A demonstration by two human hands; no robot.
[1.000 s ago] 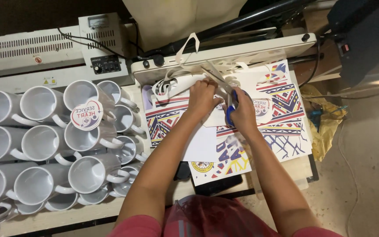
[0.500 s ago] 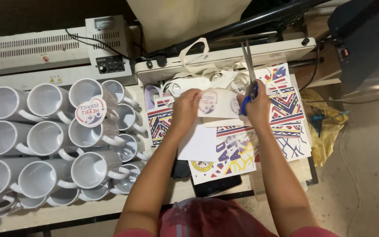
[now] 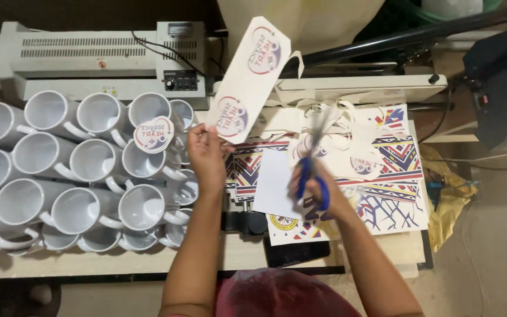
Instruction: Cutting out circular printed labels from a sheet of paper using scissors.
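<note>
Left hand pinching a cut paper strip; right hand clamped on scissors; round logos uncut, mugs mostly bare.

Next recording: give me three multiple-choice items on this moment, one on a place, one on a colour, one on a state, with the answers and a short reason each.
1. Where do the white ceramic mugs lie?
A. on the person's left side of the table
B. on the floor
C. on top of the grey machine

2. What colour are the handles of the scissors?
A. red
B. blue
C. yellow

3. What is the left hand doing?
A. resting flat on the table
B. gripping a mug handle
C. holding up a white paper strip with two round printed designs

Answers:
1 A: the mugs are stacked on their sides left of the patterned printed sheets.
2 B: blue loops show in the right hand.
3 C: the strip is pinched at its lower end and raised above the table.
</note>
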